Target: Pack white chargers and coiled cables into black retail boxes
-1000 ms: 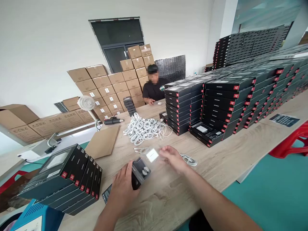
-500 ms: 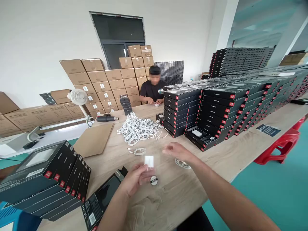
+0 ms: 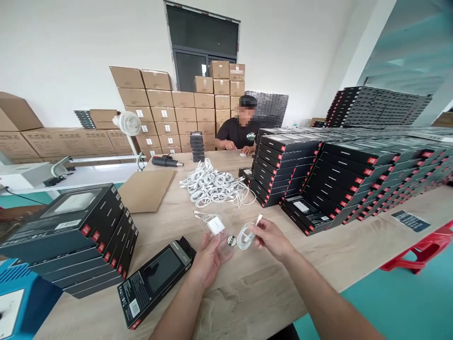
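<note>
My left hand (image 3: 208, 257) holds a clear plastic tray (image 3: 226, 246) with a white charger (image 3: 215, 225) at its upper end and a round black-and-white sticker (image 3: 231, 241) on it. A coiled white cable (image 3: 245, 237) is pinched in my right hand (image 3: 271, 237), just right of the tray. Behind the charger another white cable (image 3: 202, 216) lies on the table, partly hidden. A black box (image 3: 157, 278) with an open end flap rests left of my left hand. Farther back is a heap of coiled white cables (image 3: 212, 184).
Stacked black boxes stand at the left (image 3: 102, 236) and right (image 3: 290, 165). A cardboard sheet (image 3: 146, 191), a heat gun (image 3: 166, 161) and a white fan (image 3: 129, 123) are at the back left. Across the table sits a person (image 3: 239, 130). A red stool (image 3: 421, 250) is at the right.
My right hand has taken hold of the coiled cable from the table and brought it beside the tray. The tray in my left hand is now tilted. The camera view has shifted left.
</note>
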`<state>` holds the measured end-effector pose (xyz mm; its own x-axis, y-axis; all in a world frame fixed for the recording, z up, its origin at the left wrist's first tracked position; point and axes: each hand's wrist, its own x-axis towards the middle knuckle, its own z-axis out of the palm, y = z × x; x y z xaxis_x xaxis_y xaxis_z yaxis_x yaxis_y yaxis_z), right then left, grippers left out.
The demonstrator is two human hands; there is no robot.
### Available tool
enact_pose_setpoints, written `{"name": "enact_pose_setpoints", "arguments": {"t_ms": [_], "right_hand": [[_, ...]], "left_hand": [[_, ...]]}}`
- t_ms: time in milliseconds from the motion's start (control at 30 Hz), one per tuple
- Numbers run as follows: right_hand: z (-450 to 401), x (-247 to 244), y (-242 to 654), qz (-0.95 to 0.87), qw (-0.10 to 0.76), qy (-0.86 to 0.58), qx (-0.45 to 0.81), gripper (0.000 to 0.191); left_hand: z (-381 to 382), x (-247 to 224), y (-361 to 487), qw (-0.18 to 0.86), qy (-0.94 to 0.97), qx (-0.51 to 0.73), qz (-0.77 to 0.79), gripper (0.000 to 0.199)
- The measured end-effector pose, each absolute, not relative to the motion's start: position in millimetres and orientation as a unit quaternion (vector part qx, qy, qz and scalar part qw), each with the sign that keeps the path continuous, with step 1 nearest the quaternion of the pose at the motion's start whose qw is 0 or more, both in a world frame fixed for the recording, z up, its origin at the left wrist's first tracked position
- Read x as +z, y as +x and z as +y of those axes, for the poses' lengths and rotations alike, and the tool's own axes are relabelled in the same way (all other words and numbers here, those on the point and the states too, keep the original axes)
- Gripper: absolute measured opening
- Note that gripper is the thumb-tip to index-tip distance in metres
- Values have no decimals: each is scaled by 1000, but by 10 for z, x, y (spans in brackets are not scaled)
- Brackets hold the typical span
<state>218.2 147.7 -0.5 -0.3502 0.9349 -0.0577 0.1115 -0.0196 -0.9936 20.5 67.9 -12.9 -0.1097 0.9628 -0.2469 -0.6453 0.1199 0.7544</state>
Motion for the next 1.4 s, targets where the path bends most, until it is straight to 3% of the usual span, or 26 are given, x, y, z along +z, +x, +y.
{"name": "enact_pose_setpoints", "arguments": {"t_ms": [100, 200, 333, 467, 533, 700, 767, 867, 967, 1133, 1200, 1300, 1400], "right_hand": [[1370, -136, 1870, -549, 445, -411, 576, 52], [1300, -270, 1709, -605, 486, -409, 480, 36], [1185, -322, 1694, -714, 507, -383, 294, 17], [1095, -306, 1744, -754, 508, -350, 224, 18], [1113, -291, 1799, -747, 499, -345, 274, 21], [1275, -190, 1932, -610, 404, -335, 594, 27], [1311, -157, 1926, -564, 368, -337, 658, 32], [1301, -177, 1862, -568, 350, -341, 662, 40], [1245, -285, 1783, -615, 372, -357, 596, 33], [1179, -446, 1700, -650, 419, -387, 502, 19], [1196, -425, 1711, -616, 416, -389, 544, 28], [1248, -306, 1777, -553, 346, -371, 661, 49], [1277, -186, 1837, -524, 300, -348, 717, 49]], "left_hand": [[656, -159, 238, 631, 211, 650, 367, 40], [618, -159, 239, 622, 217, 660, 362, 45], [582, -142, 250, 612, 236, 662, 363, 55], [574, -130, 246, 586, 242, 677, 375, 60], [573, -121, 226, 572, 243, 677, 394, 65], [583, -134, 188, 574, 285, 645, 416, 69], [595, -161, 182, 566, 310, 635, 425, 73], [607, -182, 172, 528, 336, 623, 470, 89], [606, -156, 172, 488, 349, 603, 525, 100], [609, -99, 175, 431, 382, 569, 587, 97], [616, -97, 168, 422, 390, 563, 594, 99], [626, -99, 161, 436, 374, 588, 569, 103], [624, -83, 168, 449, 347, 627, 534, 102]]}}
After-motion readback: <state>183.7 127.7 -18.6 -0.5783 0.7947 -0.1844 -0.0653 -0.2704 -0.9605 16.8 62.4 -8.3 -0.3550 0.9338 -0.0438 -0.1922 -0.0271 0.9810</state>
